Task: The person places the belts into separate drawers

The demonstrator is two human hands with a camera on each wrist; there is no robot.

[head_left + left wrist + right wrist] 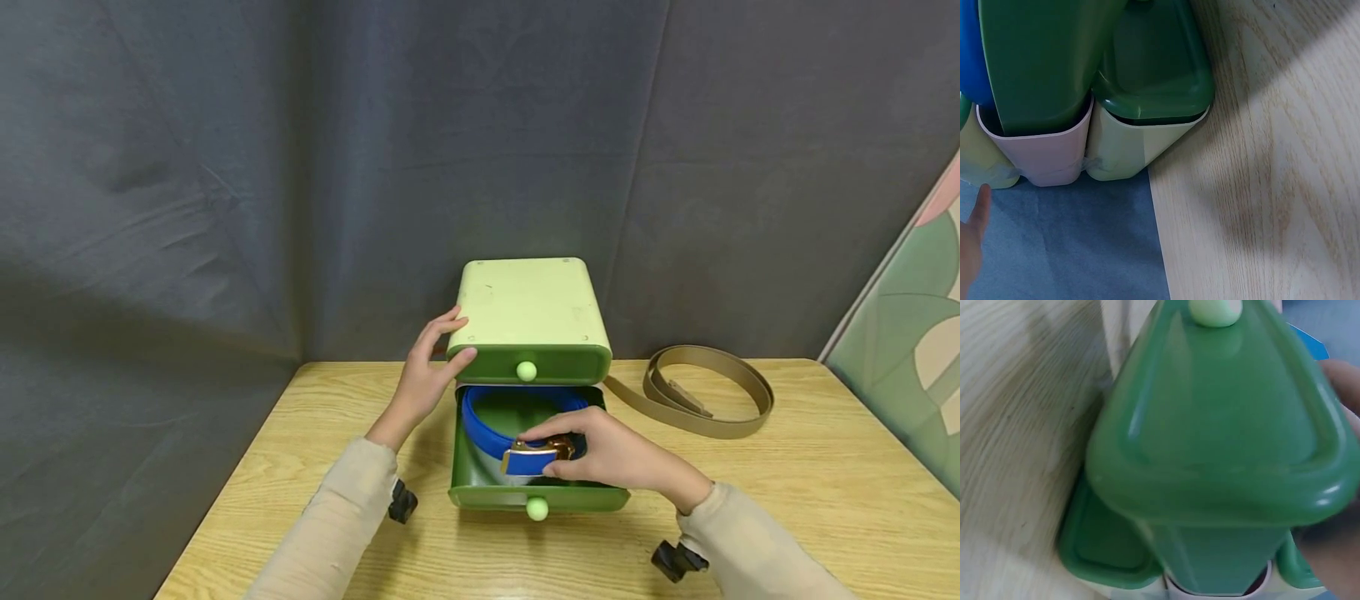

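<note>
A small chest of drawers (pixel 528 300) with a pale green top stands on the table. My left hand (pixel 420 379) rests at its upper left front corner, fingers on the top and thumb at the front edge. Below the top drawer, a green drawer (pixel 495 498) is pulled out. Inside it lies a coiled blue belt (pixel 480 429). My right hand (pixel 611 450) pinches the gold-edged belt buckle (pixel 528 462) between thumb and fingers, over the drawer's front part. In the right wrist view the drawer front (pixel 1222 425) hides most of that hand.
A coiled brown belt (pixel 712 429) lies on the wooden table (pixel 810 492) right of the chest, one end running close to it. A dark grey curtain (pixel 480 150) hangs right behind. Lower down, another green drawer (pixel 1154 62) is pushed in.
</note>
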